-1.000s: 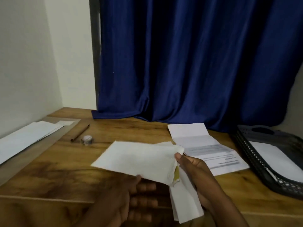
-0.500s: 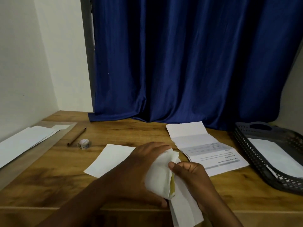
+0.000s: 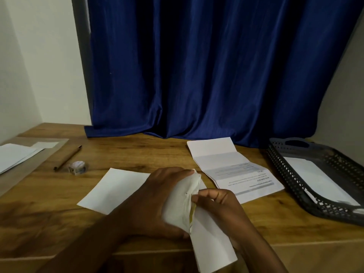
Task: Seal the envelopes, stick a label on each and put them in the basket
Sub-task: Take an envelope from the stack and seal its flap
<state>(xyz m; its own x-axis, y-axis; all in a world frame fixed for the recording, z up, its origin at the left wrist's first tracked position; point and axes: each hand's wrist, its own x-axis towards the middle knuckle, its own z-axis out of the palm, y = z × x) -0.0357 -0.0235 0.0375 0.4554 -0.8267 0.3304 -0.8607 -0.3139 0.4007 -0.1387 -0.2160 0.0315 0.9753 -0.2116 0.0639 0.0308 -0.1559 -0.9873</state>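
Observation:
A white envelope lies on the wooden table in front of me. My left hand lies over its right part and holds the bulging open end, where a yellowish strip shows. My right hand pinches that same end with thumb and fingers. A folded white sheet sticks out below the hands, over the table's front edge. The dark plastic basket stands at the right with a white envelope lying in it.
An unfolded printed letter lies between my hands and the basket. A pencil and a small roll of labels sit at the left, with white papers at the far left edge. A blue curtain hangs behind.
My left hand came from under the envelope to on top of it, and the envelope came down onto the table. My right hand kept its pinch on the open end.

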